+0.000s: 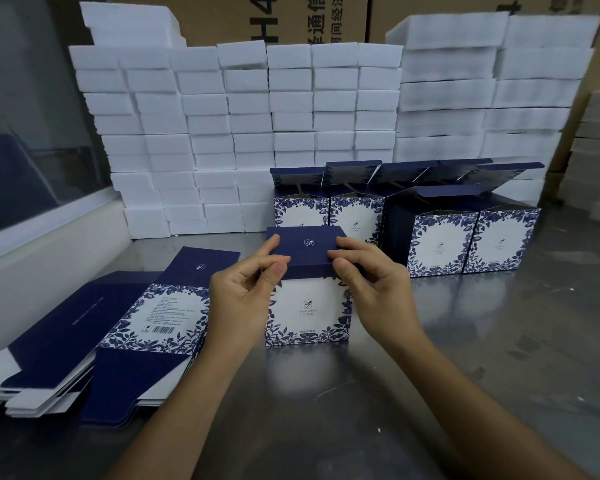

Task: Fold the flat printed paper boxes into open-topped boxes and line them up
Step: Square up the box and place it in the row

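A blue-and-white floral box [309, 310] stands upright on the steel table [499, 358] in front of me, its navy lid flap [305, 249] lying over the top. My left hand [243, 292] pinches the flap's left front corner with thumb and fingers. My right hand [371, 282] pinches the right front corner the same way. Behind it, folded boxes with raised lids stand in rows: two at the back [329, 209] and two nearer on the right [471, 240]. Flat unfolded boxes [153, 320] lie stacked at my left.
A wall of white foam blocks [257, 133] rises behind the boxes, with brown cartons [291, 19] above. A second pile of navy flat boxes [49, 341] lies at the far left beside a white ledge [49, 244].
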Motion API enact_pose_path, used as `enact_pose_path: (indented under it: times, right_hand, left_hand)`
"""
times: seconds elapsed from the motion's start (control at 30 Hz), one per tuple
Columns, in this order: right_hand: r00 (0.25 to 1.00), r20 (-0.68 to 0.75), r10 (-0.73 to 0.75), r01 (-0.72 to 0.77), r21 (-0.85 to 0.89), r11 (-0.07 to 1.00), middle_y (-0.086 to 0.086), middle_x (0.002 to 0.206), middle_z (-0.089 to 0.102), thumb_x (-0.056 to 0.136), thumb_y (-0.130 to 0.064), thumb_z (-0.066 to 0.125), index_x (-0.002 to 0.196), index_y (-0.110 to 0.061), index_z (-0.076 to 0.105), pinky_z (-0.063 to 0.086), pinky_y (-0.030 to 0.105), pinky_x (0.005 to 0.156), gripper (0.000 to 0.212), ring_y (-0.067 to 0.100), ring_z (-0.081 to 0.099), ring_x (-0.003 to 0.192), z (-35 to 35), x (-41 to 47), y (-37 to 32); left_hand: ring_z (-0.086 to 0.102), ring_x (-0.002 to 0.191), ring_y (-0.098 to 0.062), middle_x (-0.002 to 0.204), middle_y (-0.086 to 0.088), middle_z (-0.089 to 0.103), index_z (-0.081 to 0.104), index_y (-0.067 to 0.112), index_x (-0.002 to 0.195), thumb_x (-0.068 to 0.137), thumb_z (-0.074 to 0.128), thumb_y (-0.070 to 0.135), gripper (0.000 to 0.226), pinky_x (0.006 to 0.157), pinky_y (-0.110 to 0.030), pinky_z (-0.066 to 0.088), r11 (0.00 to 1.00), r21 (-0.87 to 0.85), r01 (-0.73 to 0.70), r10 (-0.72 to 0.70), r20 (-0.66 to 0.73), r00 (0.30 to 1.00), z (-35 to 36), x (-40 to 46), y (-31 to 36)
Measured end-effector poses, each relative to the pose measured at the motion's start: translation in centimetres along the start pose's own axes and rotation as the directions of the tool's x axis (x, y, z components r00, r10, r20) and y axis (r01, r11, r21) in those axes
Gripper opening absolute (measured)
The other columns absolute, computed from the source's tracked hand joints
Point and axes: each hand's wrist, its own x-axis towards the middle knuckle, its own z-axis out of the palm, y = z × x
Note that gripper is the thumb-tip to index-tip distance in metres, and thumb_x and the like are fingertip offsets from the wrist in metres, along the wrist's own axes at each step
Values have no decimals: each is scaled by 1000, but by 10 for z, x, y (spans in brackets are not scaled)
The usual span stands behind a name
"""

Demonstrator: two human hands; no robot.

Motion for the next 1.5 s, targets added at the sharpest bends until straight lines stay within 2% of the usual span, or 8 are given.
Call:
enact_pose_path:
  times: [0.1, 0.23, 0.43, 0.6, 0.77, 0.93, 1.3, 1.5]
  right_hand:
    - [999, -49, 16, -16, 13, 1000, 4, 125, 63, 95, -3, 63, 105, -15, 74, 51, 16, 90, 19, -3, 60, 113, 1, -1, 4]
    - [988, -138, 66, -61, 40, 997, 10, 122, 65, 97, -5, 61, 106, -25, 68, 53, 17, 84, 23, 5, 67, 100, 0, -2, 12]
    - [988, -105, 113, -135, -225, 965, -12, 114, 66, 104, -21, 49, 154, -40, 29, 51, 30, 83, 57, 6, 61, 92, -10, -5, 34]
    - [990, 50, 135, -103, -406, 908, -35, 154, 6, 98, -23, 55, 153, -45, -19, 32, 28, 97, 94, -12, 25, 133, -17, -6, 47]
    - [939, 1, 344, -313, -414, 855, -2, 158, 31, 94, -25, 62, 160, -33, 4, 43, 46, 107, 88, 21, 44, 134, -24, -3, 62]
    - [882, -245, 402, -459, -262, 849, 4, 109, 66, 92, -18, 63, 118, -16, 62, 53, 41, 91, 26, 19, 63, 96, -25, 6, 69]
    - [878, -274, 393, -450, -194, 872, -8, 72, 68, 87, -12, 62, 78, -20, 67, 45, 21, 63, 14, 2, 60, 66, -25, 7, 76]
    - [890, -217, 402, -444, -209, 871, -8, 61, 62, 87, -10, 61, 75, -19, 67, 40, 16, 57, 16, 0, 54, 57, -27, 6, 75]
  left_hand:
    - [53, 108, -19, 115, 23, 68, 76, 18, 94, 92, 65, 10, 14, 78, -49, 48, 998, -27, 58, -59, -35, 998, -1, 0, -5]
    - [59, 113, 10, 129, 10, 62, 73, 24, 97, 95, 60, 3, 24, 87, -12, 48, 997, 71, -30, 31, -16, 999, 9, 0, -11]
    - [64, 106, 1, 124, 3, 66, 74, 6, 107, 95, 60, 0, 20, 86, -12, 51, 941, 316, -120, 144, -52, 988, 39, 18, -27]
    - [65, 102, -7, 123, 0, 69, 73, 6, 112, 96, 60, 3, 21, 91, -21, 52, 875, 451, -176, 207, -20, 978, 62, 40, -37]
    - [60, 99, -2, 119, -4, 71, 69, 3, 119, 96, 58, 0, 26, 83, 2, 39, 836, 521, -174, 193, 19, 981, 81, 60, -46]
    - [66, 104, -26, 117, -4, 72, 68, 9, 119, 96, 59, 4, 25, 89, -35, 52, 814, 558, -162, 129, 97, 987, 94, 75, -52]
    - [55, 118, -23, 143, 6, 53, 46, 15, 139, 93, 45, -11, 53, 86, -28, 42, 777, 615, -133, -30, 248, 968, 118, 95, -67]
    - [25, 147, -15, 165, 14, -13, 10, 37, 155, 91, 50, -6, 87, 95, -37, 46, 709, 682, -179, -159, 401, 902, 110, 81, -71]
